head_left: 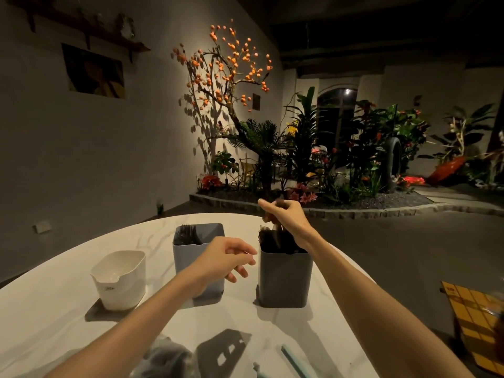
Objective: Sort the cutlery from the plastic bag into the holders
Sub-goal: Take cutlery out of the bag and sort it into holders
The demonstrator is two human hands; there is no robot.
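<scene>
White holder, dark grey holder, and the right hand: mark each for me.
white holder (120,289): head view, on its front wall.
dark grey holder (283,279): head view, on its front wall.
right hand (286,218): head view, on the back of the hand above the dark grey holder.

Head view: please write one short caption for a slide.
Right hand lowers dark cutlery into the dark grey holder; left hand hovers open.

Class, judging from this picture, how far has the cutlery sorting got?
Done: forks stand in the light grey holder. In hand: the right hand lowers a dark piece into the dark grey holder. Left: the white holder looks empty; the plastic bag seems unemptied.
</scene>
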